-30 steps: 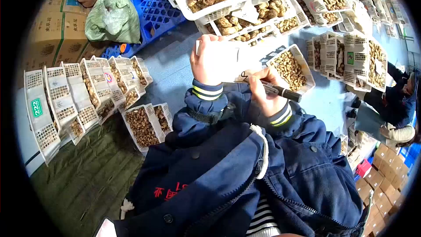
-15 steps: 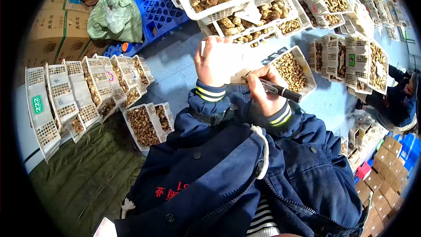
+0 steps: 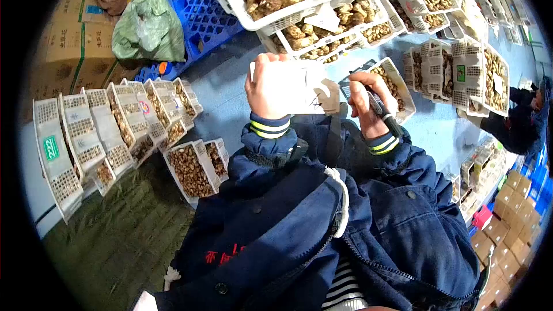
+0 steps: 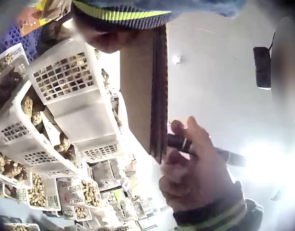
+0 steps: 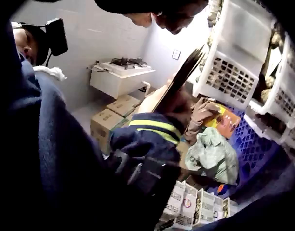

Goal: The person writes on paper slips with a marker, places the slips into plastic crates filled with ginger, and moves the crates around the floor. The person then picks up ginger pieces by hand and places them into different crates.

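- Moved right since the earlier frame, the right hand (image 3: pixel 373 101) and its black marker (image 3: pixel 393 125) now stand apart from the stack of white cards (image 3: pixel 302 83); dark writing (image 3: pixel 315 102) shows near its right, near corner.
- Grip of the right hand: fingers and thumb close round the marker.
- Grip of the left hand (image 3: pixel 266 89): it grasps the stack by its left side; the left wrist view shows the layered edges and a brown underside.
- The stack is held in front of the dark blue jacket (image 3: pixel 276 213), above the floor.
- Just beyond the right hand, partly hidden by it, is a white crate (image 3: pixel 409 101) of small light-brown pieces.
- Farther off, a large white crate (image 3: pixel 271 23) holds big knobbly pieces.
- To the left run slanted white crates with a green "222" label (image 3: pixel 50 147); far left, a green sack (image 3: pixel 147 31) sits beside a blue pallet (image 3: pixel 207 14).
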`<state>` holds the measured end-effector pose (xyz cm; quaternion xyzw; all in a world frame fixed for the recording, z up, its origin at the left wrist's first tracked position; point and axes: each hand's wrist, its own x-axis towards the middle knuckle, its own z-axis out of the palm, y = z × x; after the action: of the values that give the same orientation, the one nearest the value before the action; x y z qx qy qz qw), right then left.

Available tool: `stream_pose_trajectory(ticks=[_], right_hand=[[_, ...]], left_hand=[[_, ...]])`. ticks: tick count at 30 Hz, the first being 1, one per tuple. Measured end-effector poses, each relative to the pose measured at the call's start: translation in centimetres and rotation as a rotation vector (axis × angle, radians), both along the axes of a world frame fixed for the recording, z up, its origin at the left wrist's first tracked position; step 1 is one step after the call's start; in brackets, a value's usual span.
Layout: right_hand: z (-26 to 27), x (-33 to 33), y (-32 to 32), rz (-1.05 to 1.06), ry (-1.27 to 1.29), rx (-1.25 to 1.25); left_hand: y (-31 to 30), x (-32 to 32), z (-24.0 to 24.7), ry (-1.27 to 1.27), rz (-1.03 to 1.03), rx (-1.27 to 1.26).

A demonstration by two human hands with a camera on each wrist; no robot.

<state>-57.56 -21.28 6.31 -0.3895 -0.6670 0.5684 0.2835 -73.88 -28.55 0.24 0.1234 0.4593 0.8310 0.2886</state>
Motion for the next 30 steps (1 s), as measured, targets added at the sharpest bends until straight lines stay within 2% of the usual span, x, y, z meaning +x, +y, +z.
stream_pose_trajectory(ticks=[1,2,3,5,8,10,13,16,19,25,27,30], right_hand=[[-0.8,0.3,0.4,0.023,-0.052,0.167],[-0.5,0.7,0.9,0.143,-0.085,0.329],[0.5,0.7,0.9,0.226,-0.138,0.402],[-1.1,0.3,0.7,0.213,-0.148,0.683],[-1.7,0.7,1.0,0.262,-0.158,0.643],[-1.3,1.2,1.1,0.308,-0.188,0.560],[-2.2,1.6,1.1,0.259,-0.177,0.564],[-2.7,2.4,1.4,0.266,-0.167,0.565],[-3.4,3.9,2.2,0.225,-0.126,0.497],[-4.5,6.4,4.1,0.141,-0.059,0.405],[-4.7,7.2,4.6,0.127,-0.071,0.400],[-5.6,9.0,5.8,0.000,-0.065,0.383]], left_hand=[[-0.2,-0.2,-0.6,0.033,-0.013,0.087],[-0.2,-0.7,0.6,-0.301,-0.006,-0.064],[0.1,-0.4,1.2,-0.341,0.042,-0.089],[0.2,-0.4,0.1,-0.411,0.048,-0.075],[0.0,-0.4,-0.8,-0.414,-0.035,-0.100],[0.3,-0.4,-1.7,-0.420,-0.021,-0.111],[1.1,0.2,-0.7,-0.421,-0.065,-0.186],[1.2,-0.1,-2.5,-0.556,-0.124,-0.160],[1.9,0.0,-2.5,-0.514,-0.132,-0.167],[3.9,0.6,-5.5,-0.436,-0.279,-0.180],[4.9,1.2,-5.6,-0.421,-0.428,-0.006],[7.9,4.2,-4.6,-0.412,-0.375,-0.142]])
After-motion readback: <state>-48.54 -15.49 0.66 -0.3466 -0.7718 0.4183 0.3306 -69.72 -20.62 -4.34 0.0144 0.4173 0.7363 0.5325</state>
